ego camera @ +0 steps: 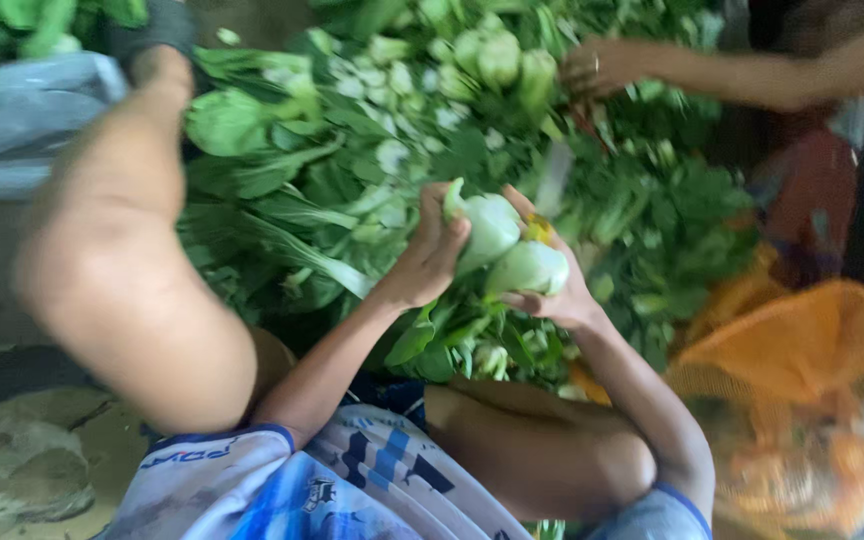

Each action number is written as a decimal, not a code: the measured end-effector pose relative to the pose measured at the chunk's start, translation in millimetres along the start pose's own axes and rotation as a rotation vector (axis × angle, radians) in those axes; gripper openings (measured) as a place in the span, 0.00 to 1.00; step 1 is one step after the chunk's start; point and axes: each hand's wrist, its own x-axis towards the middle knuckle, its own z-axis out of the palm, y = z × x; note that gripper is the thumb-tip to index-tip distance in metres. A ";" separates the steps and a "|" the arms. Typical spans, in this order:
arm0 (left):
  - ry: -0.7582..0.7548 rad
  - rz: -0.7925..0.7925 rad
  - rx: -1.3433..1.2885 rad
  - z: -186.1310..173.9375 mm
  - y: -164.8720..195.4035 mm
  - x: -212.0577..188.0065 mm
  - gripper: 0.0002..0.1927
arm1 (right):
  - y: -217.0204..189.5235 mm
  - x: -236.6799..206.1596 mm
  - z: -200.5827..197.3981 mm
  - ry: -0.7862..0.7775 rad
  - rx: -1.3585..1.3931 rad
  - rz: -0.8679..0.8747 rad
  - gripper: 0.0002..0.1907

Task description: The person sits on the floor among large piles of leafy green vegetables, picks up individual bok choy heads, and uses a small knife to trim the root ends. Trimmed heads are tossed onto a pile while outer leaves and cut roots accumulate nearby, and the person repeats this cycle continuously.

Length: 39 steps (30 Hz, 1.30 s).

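Above the greens pile (322, 170), both hands — left hand (427, 255), right hand (552, 290) — grip pale bok choy (507, 250).

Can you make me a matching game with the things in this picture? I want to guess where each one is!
Things:
1. bok choy bunch
2. orange mesh bag
3. co-worker's hand
4. pile of greens

Places:
A. top right, reaching into the leaves
B. held in both hands
C. spread across the middle
D. at the right edge

Pairs: 1-B, 2-D, 3-A, 4-C
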 end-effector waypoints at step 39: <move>0.042 -0.817 -0.462 15.2 -6.3 -25.9 0.46 | -11.1 11.5 -28.1 0.566 0.235 0.212 0.35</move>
